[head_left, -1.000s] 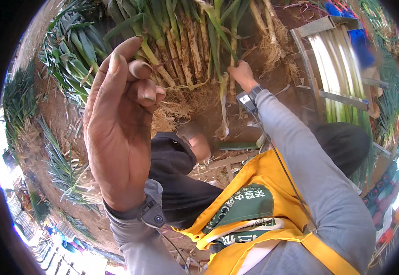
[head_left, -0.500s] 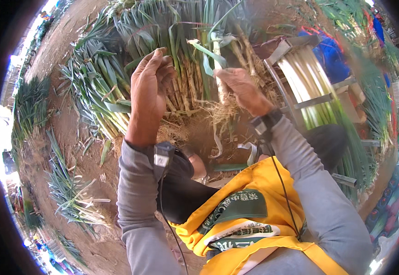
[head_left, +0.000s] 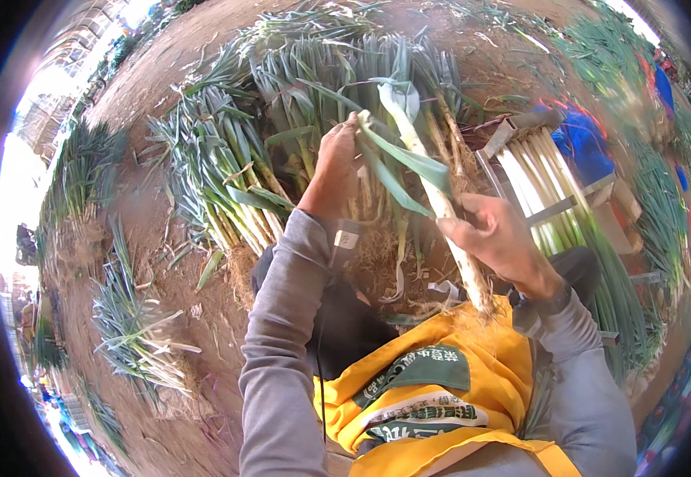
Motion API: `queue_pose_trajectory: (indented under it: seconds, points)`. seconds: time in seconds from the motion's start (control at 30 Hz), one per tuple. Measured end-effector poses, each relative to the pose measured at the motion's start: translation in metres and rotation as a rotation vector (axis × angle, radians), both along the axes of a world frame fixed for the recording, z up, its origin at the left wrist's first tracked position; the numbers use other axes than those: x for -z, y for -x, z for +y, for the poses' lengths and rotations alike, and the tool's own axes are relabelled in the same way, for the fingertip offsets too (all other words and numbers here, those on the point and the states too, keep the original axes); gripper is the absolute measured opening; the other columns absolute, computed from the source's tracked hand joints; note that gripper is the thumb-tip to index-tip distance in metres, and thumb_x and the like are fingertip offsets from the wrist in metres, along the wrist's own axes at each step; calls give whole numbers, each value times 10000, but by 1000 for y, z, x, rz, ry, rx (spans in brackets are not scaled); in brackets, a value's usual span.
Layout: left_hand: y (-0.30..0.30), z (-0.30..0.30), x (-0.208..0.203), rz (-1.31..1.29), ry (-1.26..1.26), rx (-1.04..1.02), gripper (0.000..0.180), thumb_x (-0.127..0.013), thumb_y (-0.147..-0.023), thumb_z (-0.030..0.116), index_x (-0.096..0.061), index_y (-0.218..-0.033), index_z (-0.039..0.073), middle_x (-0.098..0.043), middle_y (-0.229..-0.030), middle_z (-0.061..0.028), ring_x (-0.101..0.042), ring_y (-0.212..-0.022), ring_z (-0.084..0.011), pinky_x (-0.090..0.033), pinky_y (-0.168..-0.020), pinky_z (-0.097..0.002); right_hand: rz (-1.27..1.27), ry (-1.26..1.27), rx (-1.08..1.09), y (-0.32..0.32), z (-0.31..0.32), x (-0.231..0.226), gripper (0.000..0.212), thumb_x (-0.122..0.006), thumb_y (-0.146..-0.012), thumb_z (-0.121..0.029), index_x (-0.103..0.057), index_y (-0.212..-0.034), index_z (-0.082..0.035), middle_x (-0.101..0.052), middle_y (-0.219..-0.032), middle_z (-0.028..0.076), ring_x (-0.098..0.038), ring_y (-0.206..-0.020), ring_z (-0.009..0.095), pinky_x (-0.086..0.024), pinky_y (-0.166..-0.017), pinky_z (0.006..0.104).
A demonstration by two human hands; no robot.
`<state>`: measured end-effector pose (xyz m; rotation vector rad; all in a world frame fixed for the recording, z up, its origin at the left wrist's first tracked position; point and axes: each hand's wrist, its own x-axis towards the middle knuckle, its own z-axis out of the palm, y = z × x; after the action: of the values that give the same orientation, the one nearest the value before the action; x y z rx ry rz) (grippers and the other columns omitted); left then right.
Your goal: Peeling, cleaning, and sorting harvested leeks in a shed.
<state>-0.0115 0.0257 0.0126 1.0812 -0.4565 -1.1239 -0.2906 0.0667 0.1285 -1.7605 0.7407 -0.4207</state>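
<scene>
A long green onion (head_left: 458,250) slants in front of me, its pale shank ending in a tuft of brown roots over my yellow apron (head_left: 409,350). My right hand (head_left: 500,238) is closed round the shank, about halfway down. Higher up, my left hand (head_left: 336,171) pinches the end of a loose green leaf (head_left: 417,163), which stretches across to the shank. Beyond my hands, bundles of unpeeled green onions (head_left: 226,171) lie on the soil, roots toward me.
At my right, a metal rack (head_left: 556,210) holds peeled white green onions, their green tops hanging toward me. Behind it is a blue bag (head_left: 582,147). A small pile of green onions (head_left: 143,326) lies at the left on the brown soil floor (head_left: 194,310).
The green onion has come nearer to me and now tilts, its roots over the apron. My left hand has moved right and now grips a leaf beside the shank.
</scene>
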Motion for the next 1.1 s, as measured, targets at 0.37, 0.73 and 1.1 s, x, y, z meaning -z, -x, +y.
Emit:
queue_pose_trajectory:
  seconds: [0.37, 0.73, 1.1]
  points:
    - [-8, -5, -7, -27, 66, -154, 507, -538, -1023, 501, -678, -1150, 30, -643, -959, -34, -560, -874, -149, -461, -817, -333, 144, 374, -29, 8, 17, 43, 305, -667, -831, -78, -625, -1094, 72, -660, -968, 221, -653, -901, 346, -500, -822, 408]
    - [-61, 24, 35, -1082, 282, -266, 556, -664, -748, -16, -619, -1299, 44, -677, -1054, -136, -635, -899, -314, -517, -755, -397, 342, 872, -277, -39, -36, 196, 354, -674, -896, -304, -652, -1173, -86, -621, -1022, 147, -635, -943, 342, -519, -784, 449]
    - [38, 11, -34, -126, 269, 80, 312, -529, -1060, 229, -592, -1280, 17, -654, -1162, -59, -616, -1017, -142, -491, -868, -302, -536, 278, 133, -99, -98, 88, 356, -744, -875, -54, -631, -1206, 13, -705, -1123, 122, -660, -1026, 182, -518, -910, 326]
